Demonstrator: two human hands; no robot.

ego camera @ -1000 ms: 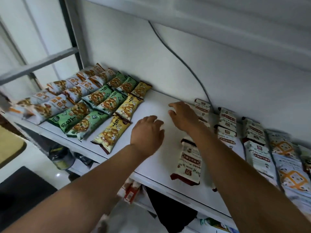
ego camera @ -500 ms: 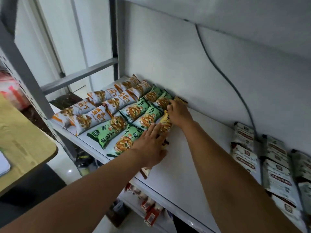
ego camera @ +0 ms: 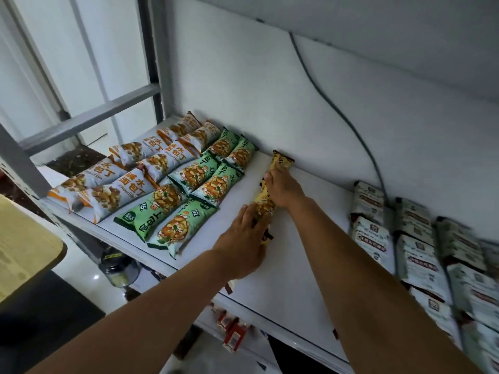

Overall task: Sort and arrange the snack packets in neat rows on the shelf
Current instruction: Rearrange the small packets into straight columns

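**Yellow column close to slipping off the front lip**

Yellow packets lie end to end in a single line that runs from the far wall towards the near edge of the shelf. A bare strip separates them from the green packets on their left. The left hand rests on the near part of the line, palm down with fingers straight and together, gripping nothing. The right hand lies on the middle of the line, its fingers stretched flat over the wrapper. Whether its thumb tucks under the packet's side is hidden.

The likeliest slip is at the near end. A brown packet end shows right at the shelf's front lip below the left wrist, and a pull towards the body could tip that packet over the edge. The wrappers look glossy, so flat palms pushing sideways may skate over them or ride one packet up onto its neighbour, leaving the line crooked. A shove too far left would bump the green rows, which sit snug against the orange-and-white packets. The right forearm passes near the white packets on the right and could drag them if it swings.
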